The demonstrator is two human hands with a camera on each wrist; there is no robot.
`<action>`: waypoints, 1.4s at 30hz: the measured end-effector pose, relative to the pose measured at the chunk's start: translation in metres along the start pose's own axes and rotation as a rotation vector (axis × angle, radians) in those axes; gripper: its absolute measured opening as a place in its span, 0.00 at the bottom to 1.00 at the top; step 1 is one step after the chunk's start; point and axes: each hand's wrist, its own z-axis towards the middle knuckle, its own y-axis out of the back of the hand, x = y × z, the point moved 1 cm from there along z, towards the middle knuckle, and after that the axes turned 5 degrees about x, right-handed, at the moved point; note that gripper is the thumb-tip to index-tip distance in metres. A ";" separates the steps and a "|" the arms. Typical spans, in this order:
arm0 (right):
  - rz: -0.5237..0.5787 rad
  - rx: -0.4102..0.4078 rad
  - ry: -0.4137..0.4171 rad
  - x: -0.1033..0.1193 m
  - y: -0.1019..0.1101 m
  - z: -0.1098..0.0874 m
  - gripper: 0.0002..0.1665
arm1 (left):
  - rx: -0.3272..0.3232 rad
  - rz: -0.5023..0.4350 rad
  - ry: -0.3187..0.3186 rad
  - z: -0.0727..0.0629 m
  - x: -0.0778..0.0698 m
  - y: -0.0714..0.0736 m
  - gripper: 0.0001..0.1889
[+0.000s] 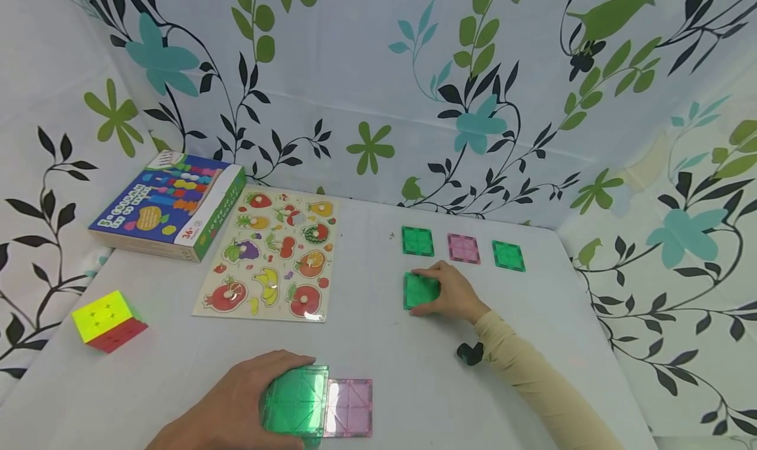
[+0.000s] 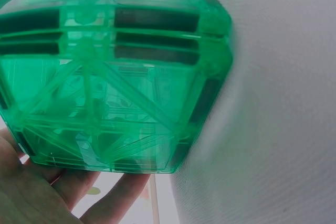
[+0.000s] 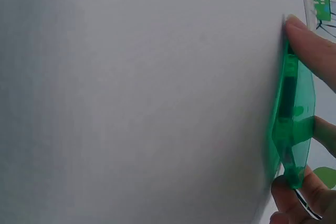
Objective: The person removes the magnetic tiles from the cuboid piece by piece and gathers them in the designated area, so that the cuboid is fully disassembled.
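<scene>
At the front of the table my left hand (image 1: 233,397) grips a boxy build of green magnetic tiles (image 1: 294,401), thumb on the near side and fingers on the far side. A pink magnetic tile (image 1: 350,407) adjoins its right side. Farther back, my right hand (image 1: 454,293) holds a single green magnetic tile (image 1: 418,291) by opposite edges, between thumb and fingers. In the right wrist view this green tile (image 3: 299,114) is seen edge-on, close to the white surface. Behind it lie a green tile (image 1: 417,241), a pink tile (image 1: 464,248) and another green tile (image 1: 508,256) in a row.
A wooden fruit puzzle board (image 1: 349,200) lies left of centre. Beside it are a blue and green toy box (image 1: 165,203) and a yellow and red puzzle cube (image 1: 109,322). A small dark object (image 1: 470,353) sits by my right sleeve. Patterned cloth (image 1: 367,95) hangs behind the table.
</scene>
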 end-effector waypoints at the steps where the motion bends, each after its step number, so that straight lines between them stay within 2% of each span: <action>1: -0.029 -0.006 0.005 0.001 0.000 0.000 0.52 | -0.002 0.001 -0.001 0.000 0.000 0.000 0.45; 6: -0.137 -0.033 0.051 0.002 -0.002 0.001 0.49 | -0.008 0.005 -0.003 0.000 0.000 0.000 0.45; 11: -0.177 -0.008 0.095 0.002 -0.003 0.002 0.48 | -0.012 0.011 -0.005 0.000 0.000 0.000 0.45; 17: -0.161 0.019 0.092 0.002 -0.003 0.001 0.47 | -0.012 0.011 0.001 0.000 0.000 0.000 0.45; 26: -0.131 0.008 0.079 0.003 -0.004 -0.002 0.48 | -0.002 -0.008 0.012 -0.001 0.000 0.000 0.45; 30: -0.104 0.014 0.058 0.004 -0.003 -0.004 0.53 | -0.001 -0.009 0.009 -0.001 0.000 0.000 0.45; 33: -0.086 -0.021 0.047 0.007 -0.004 -0.008 0.59 | 0.000 -0.005 0.003 -0.001 0.000 0.000 0.44; 36: -0.044 -0.075 0.086 0.019 -0.006 -0.016 0.59 | 0.003 -0.004 0.002 -0.001 0.000 -0.001 0.45; 38: -0.013 -0.105 0.151 0.034 -0.008 -0.024 0.56 | 0.004 0.000 0.007 -0.001 0.000 -0.001 0.45; 42: 0.047 -0.091 0.285 0.070 -0.018 -0.042 0.53 | 0.003 0.016 0.014 -0.001 -0.001 0.000 0.45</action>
